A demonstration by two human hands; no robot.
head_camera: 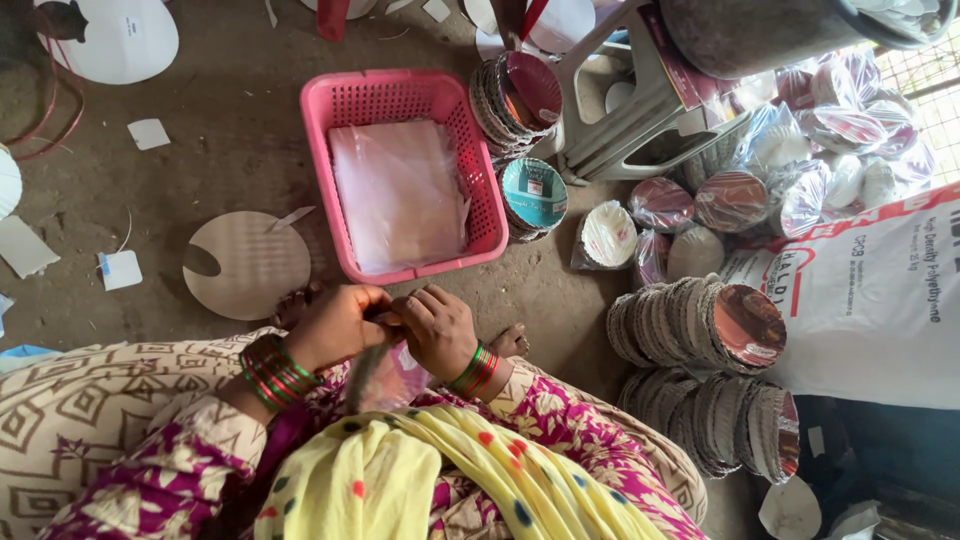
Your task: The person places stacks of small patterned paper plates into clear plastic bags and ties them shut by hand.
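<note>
My left hand (335, 325) and my right hand (440, 330) meet in front of my lap, fingers pinched together on the top of a clear plastic bag (395, 378) that hangs down between them with something dark inside. Both wrists carry red and green bangles. Just beyond my hands a pink plastic basket (330, 110) sits on the floor, holding a flat pile of clear plastic bags (398, 190).
Stacks of paper plates (700, 325) lie to the right, more stacks (515, 95) stand beside the basket, and bagged plates (800, 170) pile up at the back right. A white sack (880, 300), a grey stool (640, 110) and a round card disc (245, 265) lie around.
</note>
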